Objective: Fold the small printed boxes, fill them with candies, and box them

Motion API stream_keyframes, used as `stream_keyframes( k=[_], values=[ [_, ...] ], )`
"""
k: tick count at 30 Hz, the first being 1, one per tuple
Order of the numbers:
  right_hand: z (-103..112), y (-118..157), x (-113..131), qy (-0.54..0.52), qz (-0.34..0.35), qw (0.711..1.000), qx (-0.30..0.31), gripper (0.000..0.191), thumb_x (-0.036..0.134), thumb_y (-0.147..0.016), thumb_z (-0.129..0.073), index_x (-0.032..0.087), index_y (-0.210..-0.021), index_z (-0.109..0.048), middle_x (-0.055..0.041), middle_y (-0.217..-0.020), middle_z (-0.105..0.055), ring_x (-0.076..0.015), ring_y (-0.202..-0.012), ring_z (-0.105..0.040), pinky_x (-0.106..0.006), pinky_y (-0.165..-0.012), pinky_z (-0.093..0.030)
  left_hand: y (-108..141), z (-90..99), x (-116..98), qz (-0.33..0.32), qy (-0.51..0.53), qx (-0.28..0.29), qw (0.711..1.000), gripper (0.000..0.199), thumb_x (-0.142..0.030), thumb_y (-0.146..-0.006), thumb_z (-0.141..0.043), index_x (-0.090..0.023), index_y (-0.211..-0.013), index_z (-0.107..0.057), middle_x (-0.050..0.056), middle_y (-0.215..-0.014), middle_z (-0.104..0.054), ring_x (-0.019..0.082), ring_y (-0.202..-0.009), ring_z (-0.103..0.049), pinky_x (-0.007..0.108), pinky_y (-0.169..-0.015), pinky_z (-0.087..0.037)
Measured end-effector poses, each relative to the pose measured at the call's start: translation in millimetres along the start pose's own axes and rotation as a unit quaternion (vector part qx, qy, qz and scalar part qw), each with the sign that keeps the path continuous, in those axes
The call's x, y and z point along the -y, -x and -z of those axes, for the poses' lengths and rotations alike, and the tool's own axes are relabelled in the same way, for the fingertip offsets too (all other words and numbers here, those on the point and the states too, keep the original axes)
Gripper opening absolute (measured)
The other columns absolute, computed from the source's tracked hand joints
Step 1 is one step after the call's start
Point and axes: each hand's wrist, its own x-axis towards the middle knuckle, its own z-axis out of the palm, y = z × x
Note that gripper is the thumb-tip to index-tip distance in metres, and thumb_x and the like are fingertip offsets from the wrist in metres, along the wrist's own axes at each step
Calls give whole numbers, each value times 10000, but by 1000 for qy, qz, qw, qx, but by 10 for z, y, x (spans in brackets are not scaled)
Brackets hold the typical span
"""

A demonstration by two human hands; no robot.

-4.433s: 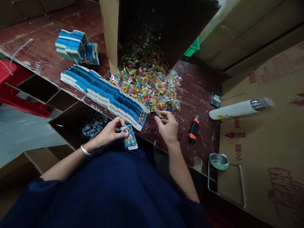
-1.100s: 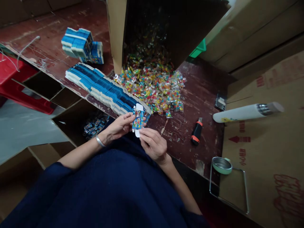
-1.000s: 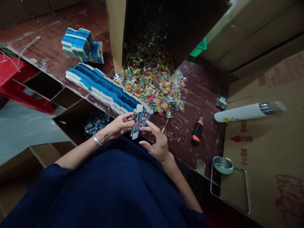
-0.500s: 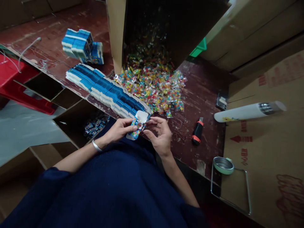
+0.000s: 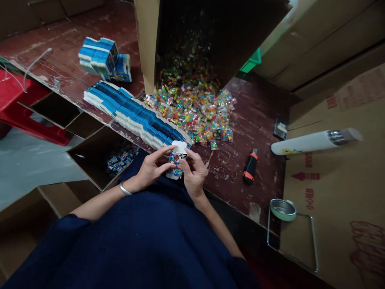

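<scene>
Two bare hands hold one small printed box [image 5: 177,160] between them, above the lap of a dark blue garment [image 5: 138,245]. Left hand [image 5: 152,169]: fingers grasping the box's left side, thumb across its front; a silver bracelet [image 5: 125,189] circles the wrist. Right hand [image 5: 195,172]: thumb against the front, forefinger at the upper right corner. A white flap stands up at the box's top end, unfolded.

Below the table edge, left, a cardboard box [image 5: 90,160] contains many small blue packs [image 5: 120,160]. On the worn red table [image 5: 255,108], just beyond the hands, lies a long row of flat cartons [image 5: 135,114]. A black and orange knife [image 5: 250,168] lies to the right, apart from both hands.

Farther back, clear packets of coloured sweets [image 5: 195,116] spill from a large carton [image 5: 148,44]. Bundled cartons [image 5: 100,56] stand to its left.
</scene>
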Motion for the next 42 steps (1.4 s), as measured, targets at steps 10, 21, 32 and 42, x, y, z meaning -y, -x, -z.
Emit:
stream_keyframes(
  k=[10,21,32,42],
  values=[
    [-1,-117,42,-93,-10,995,19,165,363,-929,-714,253,-1010,-621,-47,-1056,-700,-204,-984,-689,-362,-878,-560,-62,13,-91,64,47,11,997,435,-261,-726,-879,-192,-1037,-582,4,-1006,-621,91,-717,-658,214,-658,-597],
    [141,-389,145,-129,-154,970,140,271,437,-750,-864,217,-805,-715,-14,-828,-714,-170,-786,-659,-309,-739,-561,-28,92,-74,8,-33,44,998,437,-200,-782,-809,-201,-1145,-567,22,-1014,-642,139,-818,-708,268,-755,-631],
    [162,-372,208,-77,-71,984,145,288,440,-908,-722,213,-732,-724,-35,-859,-738,-189,-844,-688,-346,-811,-561,-9,56,-142,47,-5,67,997,401,-252,-837,-779,-191,-1217,-663,73,-1094,-721,148,-814,-715,277,-774,-620],
    [912,-691,-499,231,-60,970,-49,395,491,-855,-733,189,-1108,-701,-117,-1109,-751,-261,-970,-697,-409,-851,-568,26,488,-31,197,-36,150,968,464,-295,-745,-847,-186,-1062,-526,-16,-887,-613,133,-754,-644,237,-672,-539]
  ],
)
